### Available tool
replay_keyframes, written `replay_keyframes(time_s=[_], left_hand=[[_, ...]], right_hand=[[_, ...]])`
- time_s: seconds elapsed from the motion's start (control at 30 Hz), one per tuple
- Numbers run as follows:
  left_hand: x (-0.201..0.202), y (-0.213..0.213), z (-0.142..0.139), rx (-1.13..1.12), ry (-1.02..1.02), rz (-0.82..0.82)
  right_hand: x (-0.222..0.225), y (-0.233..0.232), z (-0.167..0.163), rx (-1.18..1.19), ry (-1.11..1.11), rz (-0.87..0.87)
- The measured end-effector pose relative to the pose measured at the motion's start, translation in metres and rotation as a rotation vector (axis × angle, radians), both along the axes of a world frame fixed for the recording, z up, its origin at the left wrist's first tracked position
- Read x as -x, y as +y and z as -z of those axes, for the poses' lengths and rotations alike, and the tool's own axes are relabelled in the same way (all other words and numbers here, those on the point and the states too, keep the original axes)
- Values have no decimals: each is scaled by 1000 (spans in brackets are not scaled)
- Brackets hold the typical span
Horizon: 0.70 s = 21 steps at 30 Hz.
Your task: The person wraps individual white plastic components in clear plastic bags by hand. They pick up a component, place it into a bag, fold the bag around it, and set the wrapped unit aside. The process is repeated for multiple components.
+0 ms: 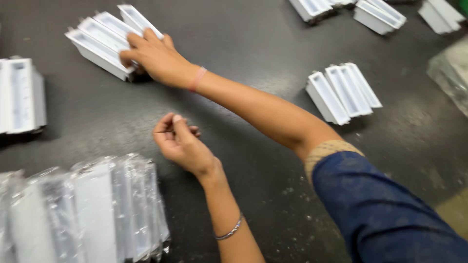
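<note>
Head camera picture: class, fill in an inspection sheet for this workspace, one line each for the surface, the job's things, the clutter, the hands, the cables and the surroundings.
Surface: dark table top, with pale specks near the lower middle.
Job's things: group of white plastic trays at upper left, leaning side by side.
Clutter: bagged white pieces at lower left; white tray set at left edge; three-tray group at right; more white trays along the top edge; clear plastic at far right.
Hands: right hand reaches across and rests on the upper-left trays; left hand is loosely curled above the table, nothing visible in it.
Cables: nothing seen.
Surroundings: blurred, nothing seen beyond the table.
</note>
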<state>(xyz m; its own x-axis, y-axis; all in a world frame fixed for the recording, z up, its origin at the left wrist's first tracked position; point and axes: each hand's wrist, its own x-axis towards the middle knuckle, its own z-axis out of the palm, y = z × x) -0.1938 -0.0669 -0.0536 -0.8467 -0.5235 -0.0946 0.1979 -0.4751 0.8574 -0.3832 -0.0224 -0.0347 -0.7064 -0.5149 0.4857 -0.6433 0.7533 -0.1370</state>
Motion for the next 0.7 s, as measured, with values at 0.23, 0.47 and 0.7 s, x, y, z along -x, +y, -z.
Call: replay_keyframes(time_s=[0.23, 0.47, 0.7], left_hand=[[-8, 14, -12, 113, 87, 144], [-26, 62, -11, 661, 65, 723], [-41, 86, -14, 584, 112, 1105]], right_hand=[[-192, 119, -23, -33, -131, 220], [-313, 183, -39, 4, -195, 473], [-350, 223, -35, -61, -210, 584]])
